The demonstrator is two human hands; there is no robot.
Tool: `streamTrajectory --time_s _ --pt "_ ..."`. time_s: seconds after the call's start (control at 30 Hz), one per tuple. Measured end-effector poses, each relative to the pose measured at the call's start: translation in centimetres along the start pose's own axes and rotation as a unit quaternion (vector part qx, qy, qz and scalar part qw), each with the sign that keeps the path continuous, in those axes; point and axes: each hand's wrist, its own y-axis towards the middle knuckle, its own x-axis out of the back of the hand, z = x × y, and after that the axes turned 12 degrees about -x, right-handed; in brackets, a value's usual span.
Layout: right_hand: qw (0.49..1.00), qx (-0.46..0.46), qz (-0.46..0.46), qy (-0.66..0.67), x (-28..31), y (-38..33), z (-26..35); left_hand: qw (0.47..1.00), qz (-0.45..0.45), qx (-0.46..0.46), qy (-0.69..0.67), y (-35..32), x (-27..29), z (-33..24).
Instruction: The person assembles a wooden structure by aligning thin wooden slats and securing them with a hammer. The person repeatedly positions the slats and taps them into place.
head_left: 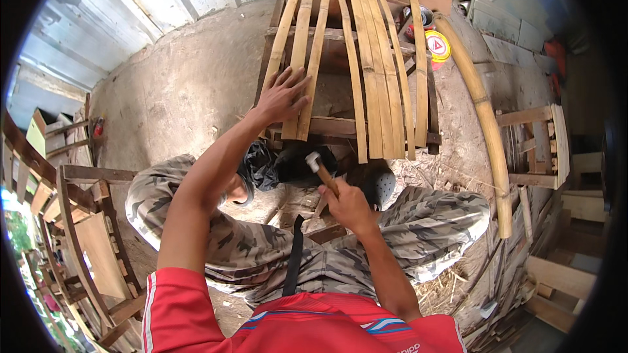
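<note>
Bamboo slats (307,46) on the wooden frame (340,125) lie pinned under the splayed left hand (282,95), while the right hand (348,204), just below the frame, clenches a hammer (320,171), seemingly mid-nailing; next calls for a steady strike.

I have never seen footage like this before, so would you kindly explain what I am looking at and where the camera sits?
There is no machine here: a person works with two bare hands. The single picture comes from a wide fisheye camera worn on the person's head, looking down, so the forearms enter from below and straight edges bend near the rim.

The person sits on a dirt floor in camouflage trousers and a red shirt. In front stands a wooden frame with bamboo slats laid across it. The left hand lies flat on the slats, fingers spread. The right hand grips a hammer by its wooden handle, head up, just below the frame's near edge.

To the right lie a thick bamboo pole and two tins; wooden furniture parts stand at the left.
</note>
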Motion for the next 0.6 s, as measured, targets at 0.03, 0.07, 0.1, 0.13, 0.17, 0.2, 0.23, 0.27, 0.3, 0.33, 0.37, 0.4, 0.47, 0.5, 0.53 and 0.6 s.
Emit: streamTrajectory --time_s 0.03,0.07,0.1,0.13,0.17,0.2,0.23,0.27,0.3,0.33,0.37,0.4,0.47,0.5,0.53,0.6 --pt "0.999 0.01 -0.029 0.036 0.2 0.3 0.6 1.0 -0.012 0.01 0.004 0.3 -0.2 0.0" --pt "0.995 0.02 -0.058 0.072 0.4 0.7 1.4 1.0 -0.023 0.02 0.008 0.4 -0.4 0.0" --pt "0.99 0.028 -0.089 0.11 0.5 1.3 1.9 0.999 -0.02 0.032 0.009 0.9 -0.4 0.0" --pt "0.987 0.028 -0.103 0.118 0.4 2.0 2.4 0.999 -0.02 0.037 0.014 1.2 -0.3 -0.1" --pt "0.985 0.028 -0.117 0.126 0.3 2.7 2.9 0.999 -0.019 0.043 0.018 1.4 -0.2 -0.1" --pt "0.981 0.027 -0.133 0.136 0.3 3.3 3.4 0.999 -0.018 0.046 0.023 1.6 -0.2 -0.2" --pt "0.981 0.035 -0.138 0.134 0.2 4.2 3.5 0.999 -0.022 0.043 0.016 1.7 -0.2 -0.3" --pt "0.986 0.019 -0.119 0.111 0.1 5.0 3.4 0.999 -0.025 0.041 0.009 1.8 -0.1 -0.3" --pt "0.991 0.005 -0.098 0.089 0.2 5.8 3.6 0.999 -0.028 0.041 0.005 1.8 -0.1 -0.1" --pt "0.995 -0.009 -0.078 0.066 0.2 6.2 3.8 0.999 -0.034 0.041 0.005 1.7 -0.1 -0.1" --pt "0.994 0.008 -0.083 0.064 0.1 6.3 3.9 0.998 -0.04 0.041 0.006 1.6 -0.2 -0.2" --pt "0.994 0.023 -0.086 0.062 0.0 6.2 4.3 0.998 -0.044 0.042 0.006 1.4 -0.3 -0.3" --pt "0.989 0.063 -0.101 0.083 -0.5 6.1 4.5 0.998 -0.051 0.041 0.008 1.3 -0.5 -0.2" --pt "0.984 0.085 -0.115 0.107 -0.9 6.0 4.3 0.998 -0.056 0.039 0.009 1.4 -0.4 -0.3" --pt "0.977 0.107 -0.128 0.13 -1.1 6.0 4.0 0.997 -0.061 0.037 0.011 1.4 -0.4 -0.4" --pt "0.991 0.061 -0.1 0.069 -1.6 6.8 3.4 0.997 -0.061 0.039 0.011 1.3 -0.3 -0.5"
